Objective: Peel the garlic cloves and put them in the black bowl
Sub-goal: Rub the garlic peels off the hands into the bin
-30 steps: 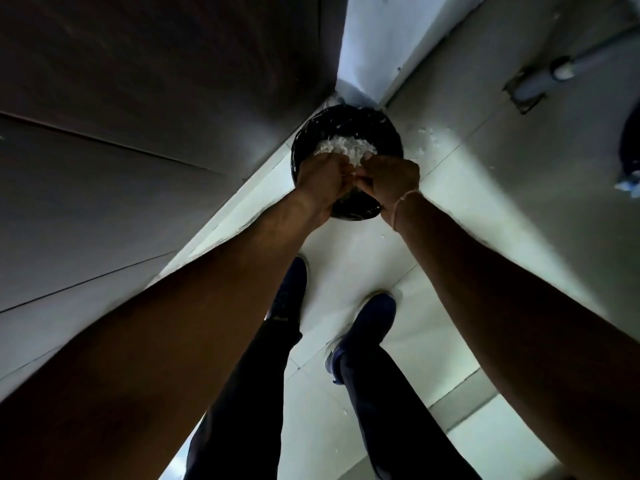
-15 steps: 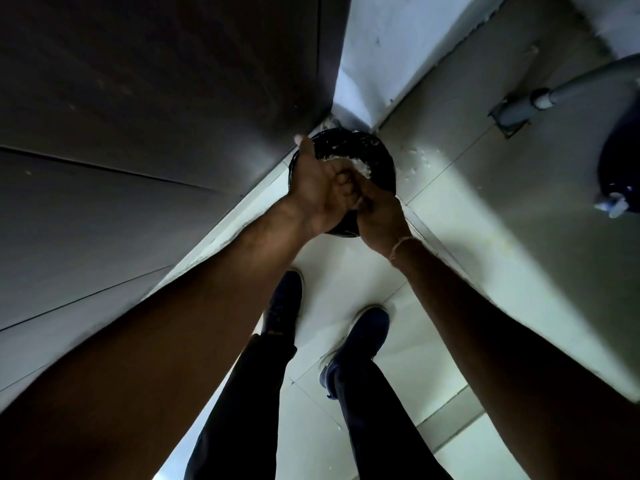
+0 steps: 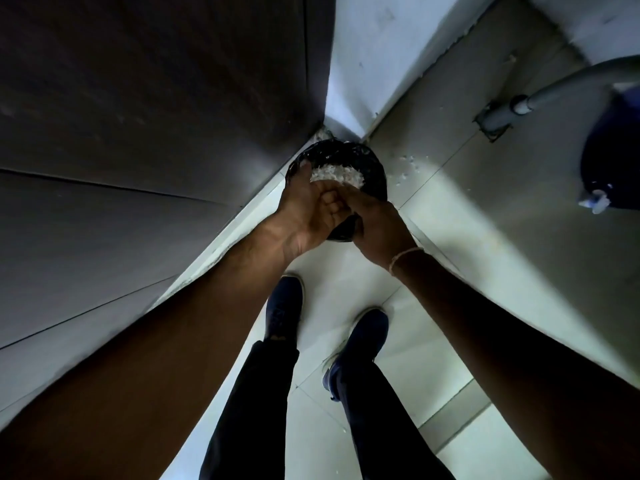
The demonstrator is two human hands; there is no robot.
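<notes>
Garlic peels [image 3: 337,174] fill black container [image 3: 375,174]; both hands above.

Since a second ago, both hands have drawn together over the near rim of the black container [image 3: 375,174]. The left hand [image 3: 304,216] now curls into a fist against the right hand [image 3: 375,225] (contents unseen). More white peelings [image 3: 337,174] show than half a second ago.

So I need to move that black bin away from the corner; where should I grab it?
Take the black bin by its rim on the open right side, coming from above. Its left and far sides sit against the dark panel and wall, and both hands crowd the near edge.
</notes>
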